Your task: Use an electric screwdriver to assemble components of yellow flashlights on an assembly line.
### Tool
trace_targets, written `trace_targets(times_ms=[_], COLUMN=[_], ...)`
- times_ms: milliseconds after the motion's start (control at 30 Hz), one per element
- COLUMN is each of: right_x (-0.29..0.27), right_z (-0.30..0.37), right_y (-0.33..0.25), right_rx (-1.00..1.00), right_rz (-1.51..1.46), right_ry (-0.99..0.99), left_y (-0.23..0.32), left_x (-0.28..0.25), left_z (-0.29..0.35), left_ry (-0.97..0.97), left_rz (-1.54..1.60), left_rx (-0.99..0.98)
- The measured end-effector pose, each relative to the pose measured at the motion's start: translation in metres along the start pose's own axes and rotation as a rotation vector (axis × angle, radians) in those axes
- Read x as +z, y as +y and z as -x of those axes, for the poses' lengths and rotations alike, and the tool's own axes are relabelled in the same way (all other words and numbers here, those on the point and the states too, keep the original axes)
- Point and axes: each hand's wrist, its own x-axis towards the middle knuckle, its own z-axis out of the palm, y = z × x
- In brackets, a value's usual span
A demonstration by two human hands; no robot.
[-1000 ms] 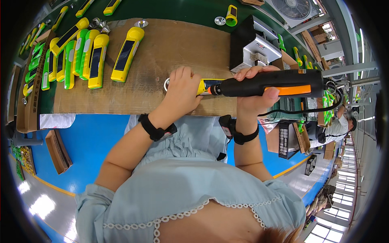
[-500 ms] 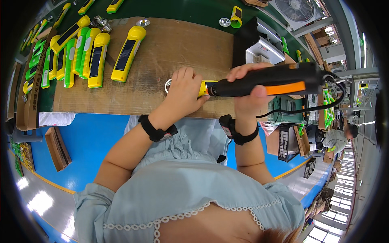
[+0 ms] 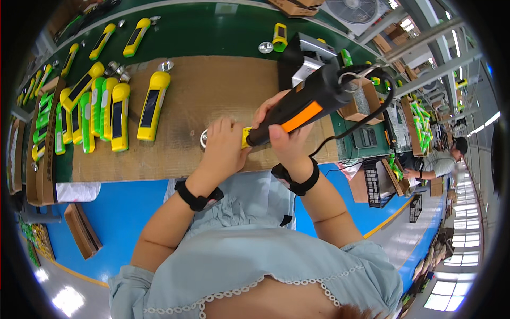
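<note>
My left hand (image 3: 223, 148) is closed over a yellow flashlight (image 3: 246, 137), pressing it on the cardboard sheet (image 3: 202, 95). Most of its body is under my fingers; a round silver reflector (image 3: 204, 139) shows at its left end. My right hand (image 3: 284, 130) grips a black electric screwdriver (image 3: 297, 109) with an orange stripe. The screwdriver slants up to the right, its nose at the flashlight's right end; the bit's exact contact is hidden. Left of my hands lies another yellow flashlight (image 3: 154, 106) with a dark panel, a small silver reflector (image 3: 166, 66) at its head.
Several yellow and green flashlights (image 3: 101, 106) are heaped at the left beside a cardboard box (image 3: 42, 175). A black-and-silver device (image 3: 305, 61) stands at the back right. The screwdriver's black cable (image 3: 340, 137) loops at the right. A person (image 3: 443, 162) works far right.
The screwdriver has tilted from nearly level to a steeper slant, its rear end raised. My head view has shifted, so the table sits lower. Both hands keep their holds.
</note>
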Motion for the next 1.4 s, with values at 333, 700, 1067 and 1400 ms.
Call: trace_targets(times_ms=[333, 700, 1067, 1400], right_x=[-0.101, -0.141, -0.026, -0.005], right_z=[-0.058, -0.083, -0.028, -0.027], right_y=[-0.066, -0.016, -0.026, -0.009], right_rx=[-0.362, -0.121, -0.093, -0.037], right_rz=[0.085, 0.277, -0.085, -0.149], right_ry=[0.505, 0.554, 0.222, 0.222], left_y=[0.015, 0.026, 0.024, 0.014], left_x=[-0.006, -0.011, -0.001, 0.008], left_z=[0.005, 0.009, 0.012, 0.017], left_ry=[-0.098, -0.125, -0.043, 0.017], left_rz=[-0.142, -0.351, -0.327, -0.318], left_rx=[0.008, 0.026, -0.065, -0.039])
